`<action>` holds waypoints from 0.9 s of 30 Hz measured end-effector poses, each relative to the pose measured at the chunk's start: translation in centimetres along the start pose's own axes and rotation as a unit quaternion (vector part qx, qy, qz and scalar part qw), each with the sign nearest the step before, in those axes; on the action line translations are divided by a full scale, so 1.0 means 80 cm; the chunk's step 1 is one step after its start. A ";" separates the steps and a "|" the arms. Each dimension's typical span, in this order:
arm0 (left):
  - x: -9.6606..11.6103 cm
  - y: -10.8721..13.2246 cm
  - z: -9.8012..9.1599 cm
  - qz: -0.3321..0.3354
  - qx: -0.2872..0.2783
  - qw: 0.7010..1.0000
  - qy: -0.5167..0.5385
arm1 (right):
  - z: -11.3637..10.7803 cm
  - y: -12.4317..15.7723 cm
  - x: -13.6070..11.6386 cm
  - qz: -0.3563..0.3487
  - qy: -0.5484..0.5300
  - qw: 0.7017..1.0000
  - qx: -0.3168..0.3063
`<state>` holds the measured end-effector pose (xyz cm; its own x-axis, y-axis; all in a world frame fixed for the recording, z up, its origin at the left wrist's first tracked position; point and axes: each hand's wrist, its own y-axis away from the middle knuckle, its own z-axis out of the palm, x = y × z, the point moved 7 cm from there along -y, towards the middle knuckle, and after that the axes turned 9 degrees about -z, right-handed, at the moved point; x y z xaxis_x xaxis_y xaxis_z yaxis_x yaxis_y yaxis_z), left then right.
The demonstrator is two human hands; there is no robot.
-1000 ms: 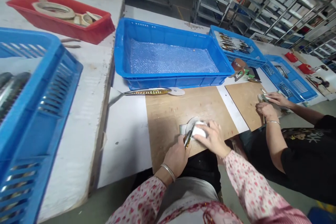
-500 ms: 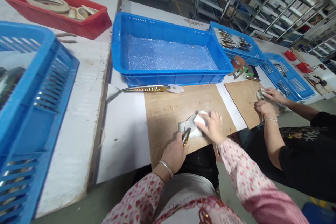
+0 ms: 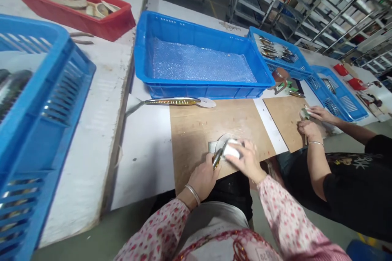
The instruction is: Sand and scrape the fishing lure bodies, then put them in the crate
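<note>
Left hand [image 3: 203, 179] clenches a metallic fishing lure [image 3: 217, 159] above a plywood board [image 3: 196, 142]; right hand [image 3: 248, 162] grasps a white pad [image 3: 231, 149] just beside it. Farther off, a gold-striped lure [image 3: 171, 101] lies at the board's far edge, before a blue crate [image 3: 199, 89] lined with bubble wrap [image 3: 202, 61]; a co-worker's hands [image 3: 320, 114] work at right

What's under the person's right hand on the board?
The right hand rests on a white pad, beside a round shiny disc; whatever lies beneath the pad is covered.
</note>
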<state>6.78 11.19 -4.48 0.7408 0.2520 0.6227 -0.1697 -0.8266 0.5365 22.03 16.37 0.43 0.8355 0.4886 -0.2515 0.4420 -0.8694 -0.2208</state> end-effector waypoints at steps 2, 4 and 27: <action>-0.001 0.000 -0.001 0.003 0.006 1.000 0.005 | -0.001 -0.007 0.013 0.036 0.023 0.999 0.012; -0.003 -0.001 -0.001 -0.002 0.010 1.000 0.009 | -0.003 -0.008 0.015 0.045 0.040 0.998 0.019; -0.013 -0.008 0.002 0.037 0.011 0.996 0.086 | -0.004 -0.002 -0.003 -0.011 -0.005 1.000 0.001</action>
<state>6.22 11.35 -5.61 0.6043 0.2701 0.7496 -0.2041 -0.8569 0.4734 21.83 16.41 0.80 0.8227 0.5075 -0.2561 0.4586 -0.8587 -0.2287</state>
